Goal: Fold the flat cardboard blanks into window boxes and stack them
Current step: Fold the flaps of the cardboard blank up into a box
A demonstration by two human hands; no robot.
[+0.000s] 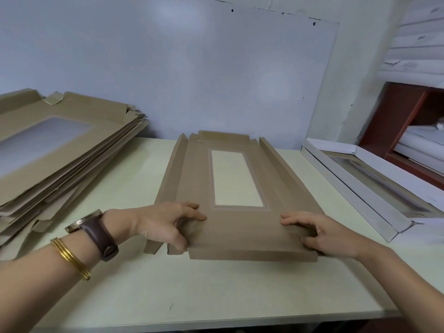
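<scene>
A brown cardboard blank [240, 227] with a clear window lies lengthwise on the pale table [216, 292]. Its two long side flaps stand partly raised and its near end flap is folded up. My left hand [165, 224] pinches the near left corner of the blank, thumb under and fingers on top. At the near right corner my right hand [324, 234] grips the same end the same way. A pile of flat brown window blanks [60, 150] lies on the table at the left.
A folded white window box [370, 186] lies at the right, by the table's edge. The pale blue wall stands close behind the blank. A red-brown shelf [408, 121] with white boxes is at the far right.
</scene>
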